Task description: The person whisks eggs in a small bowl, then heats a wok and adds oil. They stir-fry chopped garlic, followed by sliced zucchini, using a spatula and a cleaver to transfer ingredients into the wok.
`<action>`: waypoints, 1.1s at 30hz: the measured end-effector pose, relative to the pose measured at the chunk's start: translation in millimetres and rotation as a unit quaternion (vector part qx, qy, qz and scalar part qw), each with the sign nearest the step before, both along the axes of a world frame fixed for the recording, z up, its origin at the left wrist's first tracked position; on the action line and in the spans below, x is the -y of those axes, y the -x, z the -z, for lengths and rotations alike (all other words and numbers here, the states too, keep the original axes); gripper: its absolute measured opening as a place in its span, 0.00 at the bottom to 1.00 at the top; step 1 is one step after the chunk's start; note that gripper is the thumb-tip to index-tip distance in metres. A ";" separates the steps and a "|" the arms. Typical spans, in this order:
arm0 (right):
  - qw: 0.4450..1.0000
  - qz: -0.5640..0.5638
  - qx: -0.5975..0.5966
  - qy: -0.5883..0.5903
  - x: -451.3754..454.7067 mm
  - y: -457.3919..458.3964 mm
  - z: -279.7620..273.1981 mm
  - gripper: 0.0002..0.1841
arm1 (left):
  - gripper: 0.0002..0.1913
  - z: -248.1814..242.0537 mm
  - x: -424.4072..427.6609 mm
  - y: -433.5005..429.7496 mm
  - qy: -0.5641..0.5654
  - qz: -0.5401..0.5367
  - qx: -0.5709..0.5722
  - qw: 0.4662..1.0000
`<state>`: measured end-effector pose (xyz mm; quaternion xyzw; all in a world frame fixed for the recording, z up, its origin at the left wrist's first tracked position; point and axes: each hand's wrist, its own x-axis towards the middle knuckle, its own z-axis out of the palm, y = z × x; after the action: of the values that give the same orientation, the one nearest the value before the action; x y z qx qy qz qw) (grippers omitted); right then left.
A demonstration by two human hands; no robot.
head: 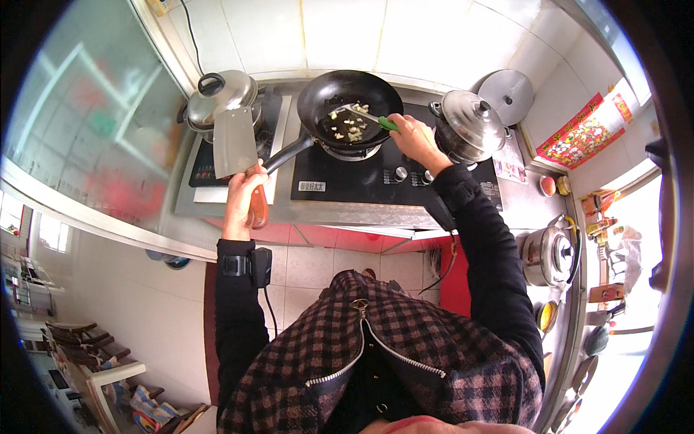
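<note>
My left hand (242, 196) grips the wooden handle of a cleaver (235, 140), whose broad blade points up and away from me. The black handle of a wok (347, 89) ends at the same hand; whether the fingers also hold it, I cannot tell. My right hand (416, 138) is closed on the green handle of a metal spatula (387, 124), with its head down in the wok. Chopped pale pieces (352, 133), perhaps garlic, lie on the wok's dark bottom. The wok sits over a burner of the black gas hob (347, 182).
A lidded steel pot (230, 89) stands at the left on a black cooker. Another lidded pot (469, 122) is right of the wok, before a round metal lid (505, 97) leaning on the wall. A steel kettle (545, 256) stands on the right counter. A glass partition (97, 125) bounds the left.
</note>
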<state>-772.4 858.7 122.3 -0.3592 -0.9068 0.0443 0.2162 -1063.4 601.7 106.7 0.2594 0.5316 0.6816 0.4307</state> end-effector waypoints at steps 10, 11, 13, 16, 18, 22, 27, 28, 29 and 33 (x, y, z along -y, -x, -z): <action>0.995 -0.061 0.070 0.024 30.8 -82.2 -61.0 0.15 | 0.05 -8.5 1.7 -13.6 0.006 -0.017 0.015 1.000; 0.997 -0.047 0.062 0.012 26.9 -77.3 -51.8 0.15 | 0.05 -9.1 1.4 -14.5 0.000 -0.018 0.010 1.000; 0.999 -0.013 0.036 0.005 13.0 -62.3 -33.8 0.15 | 0.07 -9.4 1.4 -14.2 0.007 -0.018 0.007 1.000; 0.999 0.037 0.004 -0.007 -6.8 -41.0 -8.7 0.15 | 0.12 -7.0 2.5 -11.0 0.037 -0.016 0.005 0.999; 0.997 0.074 -0.008 -0.013 -16.4 -28.2 6.0 0.15 | 0.12 -4.3 2.3 -9.4 0.033 -0.012 -0.001 0.999; 0.996 0.065 -0.038 0.046 -19.1 -13.0 23.4 0.16 | 0.11 -1.7 0.6 -9.7 0.032 -0.020 -0.015 0.999; 0.999 -0.038 0.000 0.032 7.4 -25.3 -3.7 0.16 | 0.10 -5.0 0.8 -14.1 0.020 -0.014 0.000 1.000; 0.998 -0.057 0.016 0.022 14.7 -32.7 -14.6 0.15 | 0.10 -5.3 0.5 -15.4 0.018 -0.017 0.013 1.000; 0.997 -0.070 0.006 0.007 22.8 -41.8 -24.9 0.15 | 0.11 -5.2 0.2 -16.4 0.014 -0.030 0.027 0.999; 0.996 -0.080 0.046 0.020 36.1 -64.3 -51.7 0.14 | 0.12 -5.1 0.0 -15.6 -0.001 -0.035 0.046 0.998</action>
<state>-708.1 822.6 174.0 -0.2917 -0.9405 0.0625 0.1627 -1047.8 601.7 111.9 0.2094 0.5192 0.7077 0.4309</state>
